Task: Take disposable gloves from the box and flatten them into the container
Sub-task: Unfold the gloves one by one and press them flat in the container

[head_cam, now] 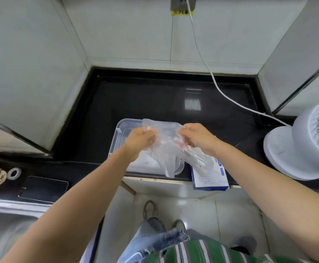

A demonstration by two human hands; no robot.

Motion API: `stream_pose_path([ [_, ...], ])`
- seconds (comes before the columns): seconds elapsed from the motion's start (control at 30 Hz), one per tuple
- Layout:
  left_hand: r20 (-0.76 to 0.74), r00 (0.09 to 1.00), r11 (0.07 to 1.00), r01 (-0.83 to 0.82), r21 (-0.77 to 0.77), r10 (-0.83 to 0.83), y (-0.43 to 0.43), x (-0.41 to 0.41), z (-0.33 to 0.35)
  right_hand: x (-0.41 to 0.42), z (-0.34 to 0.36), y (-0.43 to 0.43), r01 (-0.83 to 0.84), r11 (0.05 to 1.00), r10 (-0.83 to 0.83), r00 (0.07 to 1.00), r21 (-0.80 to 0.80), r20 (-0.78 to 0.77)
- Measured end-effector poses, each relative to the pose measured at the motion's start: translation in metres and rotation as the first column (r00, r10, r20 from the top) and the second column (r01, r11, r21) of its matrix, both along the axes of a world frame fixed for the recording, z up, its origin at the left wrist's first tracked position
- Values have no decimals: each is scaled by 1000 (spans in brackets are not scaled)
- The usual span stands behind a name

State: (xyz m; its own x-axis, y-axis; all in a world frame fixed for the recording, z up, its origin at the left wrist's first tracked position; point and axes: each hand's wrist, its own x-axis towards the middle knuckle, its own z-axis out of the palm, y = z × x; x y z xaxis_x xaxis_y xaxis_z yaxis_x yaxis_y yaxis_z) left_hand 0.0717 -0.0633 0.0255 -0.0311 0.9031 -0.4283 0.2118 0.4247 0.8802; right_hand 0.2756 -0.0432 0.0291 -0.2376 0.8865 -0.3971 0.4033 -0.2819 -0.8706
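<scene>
A thin clear disposable glove (pixel 167 147) hangs stretched between both hands above the clear plastic container (pixel 121 130). My left hand (pixel 140 140) pinches the glove's left edge and my right hand (pixel 197 137) pinches its right edge. The glove's lower part droops over the container's front rim. White material lies inside the container, partly hidden by my hands. The white and blue glove box (pixel 210 177) lies to the right of the container at the counter's front edge, with a clear glove trailing over its top.
The black counter (pixel 155 99) sits in a tiled recess. A white fan (pixel 305 143) stands at the right, its white cable (pixel 217 88) running up the wall. A dark phone (pixel 43 188), a metal ring and a steel sink (pixel 8 224) are at the left.
</scene>
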Motion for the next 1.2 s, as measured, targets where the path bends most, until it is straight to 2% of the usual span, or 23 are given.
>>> stream_pose_path([
  [0.1,-233,971,998,55,27,-47,0,-17,-11,-6,-3,10,23,999,-22,999,-28,42],
  [0.17,-362,927,994,106,5,-97,1,-26,-20,-9,-6,18,115,993,-115,993,-15,42],
  [0.23,-495,857,987,161,-9,-144,1,-32,-28,-14,-7,24,236,958,-247,968,166,51],
  [0.3,-628,757,973,229,-3,-180,1,-34,-32,-23,3,24,240,854,-273,962,461,4],
  [0.37,-746,635,954,300,-4,-203,4,-34,-37,-39,14,24,137,793,-126,990,594,-61],
  [0.4,-778,590,946,322,-17,-215,5,-33,-39,-48,16,23,50,807,-24,998,588,-52],
  [0.47,-826,514,934,355,-41,-232,8,-32,-44,-64,11,21,-221,862,191,975,457,113],
  [0.5,-843,485,928,369,-46,-235,10,-33,-49,-72,2,21,-371,869,306,923,327,234],
  [0.57,-877,414,916,394,-69,-244,11,-34,-54,-81,-23,16,-574,818,515,759,36,398],
  [0.63,-889,368,913,392,-117,-272,13,-38,-62,-86,-49,8,-658,726,662,588,-202,464],
  [0.7,-874,353,902,390,-187,-334,14,-40,-67,-90,-68,1,-668,650,748,477,-362,462],
  [0.73,-855,375,902,375,-213,-358,14,-41,-68,-91,-75,-2,-660,638,761,460,-396,458],
  [0.8,-839,401,911,335,-241,-369,15,-44,-71,-93,-82,-3,-638,666,737,486,-386,469],
  [0.83,-866,360,914,337,-226,-347,14,-44,-71,-94,-83,-2,-625,687,717,504,-370,482],
  [0.9,-964,184,894,437,-96,-194,14,-41,-71,-95,-86,1,-616,698,707,510,-365,490],
  [0.93,-977,188,865,502,6,-103,14,-38,-68,-96,-87,2,-619,692,712,500,-372,494],
  [0.97,-968,244,829,552,87,-61,15,-34,-64,-97,-87,2,-625,684,718,486,-377,498],
  [1.0,-949,302,806,582,106,-93,17,-31,-63,-98,-88,2,-626,680,722,482,-382,497],
  [1.03,-922,346,805,589,68,-175,19,-28,-65,-99,-88,3,-622,677,727,482,-393,489],
  [1.07,-885,359,812,582,-35,-296,21,-27,-67,-99,-88,4,-618,672,734,486,-408,474],
  [1.13,-778,326,786,530,-320,-537,23,-30,-77,-96,-86,8,-601,668,743,501,-439,444],
  [1.17,-718,360,776,490,-398,-596,22,-35,-83,-94,-84,12,-587,686,727,525,-429,444],
  [1.2,-662,421,775,460,-432,-620,21,-39,-90,-92,-81,16,-553,745,666,584,-373,464],
])
